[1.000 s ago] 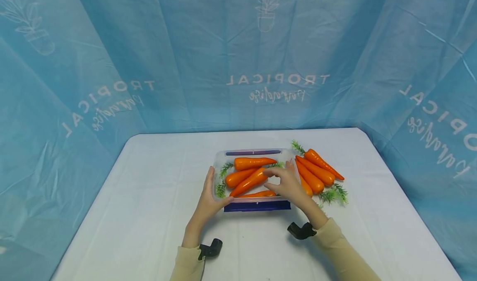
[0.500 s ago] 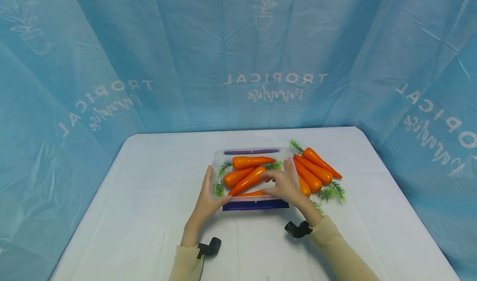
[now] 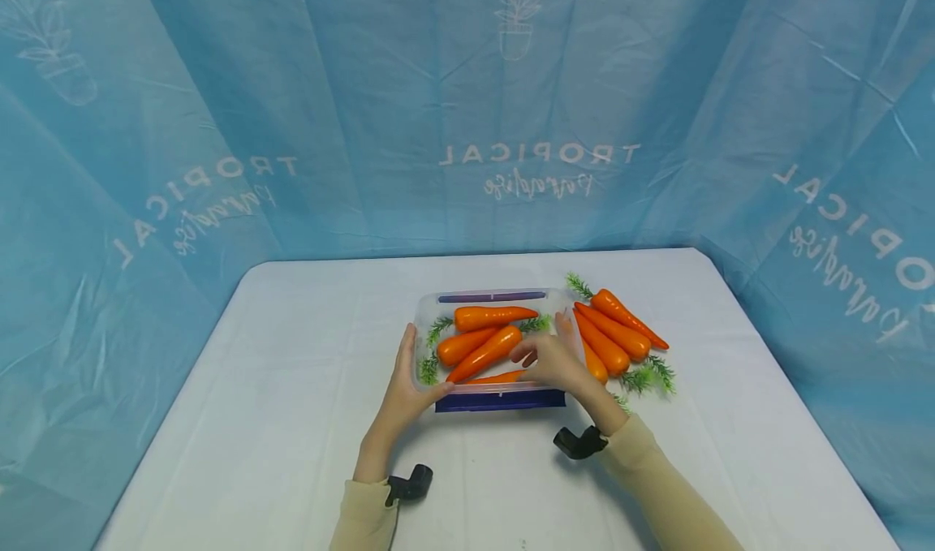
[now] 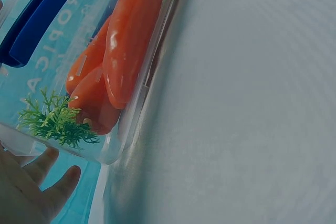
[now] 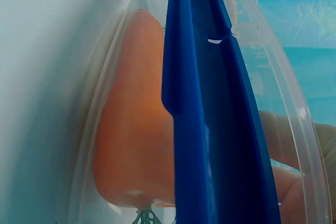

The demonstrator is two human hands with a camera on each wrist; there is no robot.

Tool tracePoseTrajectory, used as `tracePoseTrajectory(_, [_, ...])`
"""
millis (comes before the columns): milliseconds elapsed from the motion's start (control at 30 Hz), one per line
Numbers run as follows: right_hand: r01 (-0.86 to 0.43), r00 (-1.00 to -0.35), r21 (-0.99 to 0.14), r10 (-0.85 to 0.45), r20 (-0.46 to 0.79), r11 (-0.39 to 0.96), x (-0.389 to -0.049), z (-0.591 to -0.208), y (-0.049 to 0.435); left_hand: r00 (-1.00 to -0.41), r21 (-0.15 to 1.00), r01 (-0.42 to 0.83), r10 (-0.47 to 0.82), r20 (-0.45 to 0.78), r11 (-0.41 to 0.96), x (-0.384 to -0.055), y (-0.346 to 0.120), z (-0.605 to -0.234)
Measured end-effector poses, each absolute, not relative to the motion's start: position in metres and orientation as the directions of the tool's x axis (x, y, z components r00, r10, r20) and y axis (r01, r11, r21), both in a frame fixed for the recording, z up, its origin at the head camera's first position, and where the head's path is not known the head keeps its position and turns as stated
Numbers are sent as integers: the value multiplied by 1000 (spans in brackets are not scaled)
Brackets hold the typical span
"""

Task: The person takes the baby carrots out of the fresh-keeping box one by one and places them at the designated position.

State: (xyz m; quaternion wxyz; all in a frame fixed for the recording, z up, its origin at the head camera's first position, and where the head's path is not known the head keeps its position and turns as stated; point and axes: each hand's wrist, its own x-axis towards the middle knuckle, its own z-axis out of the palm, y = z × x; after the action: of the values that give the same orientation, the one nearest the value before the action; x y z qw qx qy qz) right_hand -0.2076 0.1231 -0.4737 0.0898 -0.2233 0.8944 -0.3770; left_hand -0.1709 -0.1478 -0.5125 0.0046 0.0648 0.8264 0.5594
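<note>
A clear plastic food container [image 3: 427, 299] with dark blue latches [image 4: 39, 24] stands mid-table, holding several carrots [image 3: 485, 355] with green tops. My left hand [image 3: 402, 390] spans its near left corner, thumb on the front rim and spread fingers along the left wall. My right hand [image 3: 558, 367] reaches over the right end, its fingers loosely bent inside with nothing seen between them. Just below those fingertips lies the front carrot [image 3: 498, 378], partly hidden by the front wall. The right wrist view shows a carrot [image 5: 134, 129] through the clear wall, behind a blue latch [image 5: 215, 108].
Several more carrots [image 3: 621, 336] with leafy tops lie in a pile against the container's right side. A white table [image 3: 314, 332] bears everything. Blue printed sheeting [image 3: 380, 113] hangs behind and at both sides.
My right hand's fingers have shifted slightly, lower and closer to the front wall. The left hand keeps its hold place at the corner, and the carrots lie as before.
</note>
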Motion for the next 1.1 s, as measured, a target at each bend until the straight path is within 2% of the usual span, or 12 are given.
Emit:
tracePoseTrajectory(200, [-285, -885, -738, -463, -42, 611, -207, -470, 122, -990, 935, 92, 130, 50, 343, -167, -147, -500])
tracePoseTrajectory(500, [-278, -869, -732, -487, -84, 622, -209, -470, 122, -990, 921, 123, 106, 90, 369, -173, -149, -519])
tracePoseTrajectory(833, [-139, -882, -707, -411, -230, 693, -213, -473, 121, -989, 929, 126, 112, 92, 347, -172, -150, -519])
tracePoseTrajectory(1100, [-143, -871, -711, -428, -240, 689, -213, -473, 120, -989, 931, 131, 115, 97, 340, -172, -149, -518])
